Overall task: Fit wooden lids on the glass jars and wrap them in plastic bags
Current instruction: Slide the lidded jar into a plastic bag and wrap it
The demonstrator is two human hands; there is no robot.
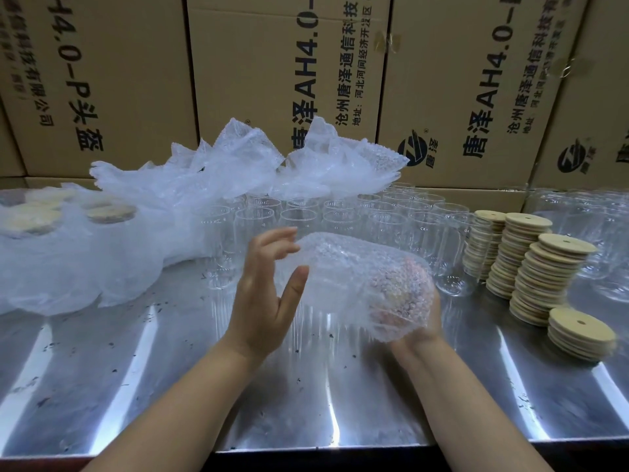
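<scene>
A glass jar inside a bubble-wrap bag (pixel 354 277) lies on its side above the steel table, its wooden lid end faintly visible through the bag at the right. My right hand (pixel 425 321) cups that end from below and is mostly hidden by the bag. My left hand (pixel 269 287) is open with fingers spread, touching the bag's left end. Rows of bare glass jars (pixel 340 216) stand behind. Stacks of round wooden lids (pixel 541 270) with centre holes stand at the right. A heap of bubble bags (pixel 238 165) lies over the back jars.
Wrapped, lidded jars (pixel 68 229) lie at the left. More glass jars (pixel 599 233) stand at the far right. Cardboard boxes (pixel 272 73) wall off the back. The steel table (pixel 306 396) reaches to the near edge below my arms.
</scene>
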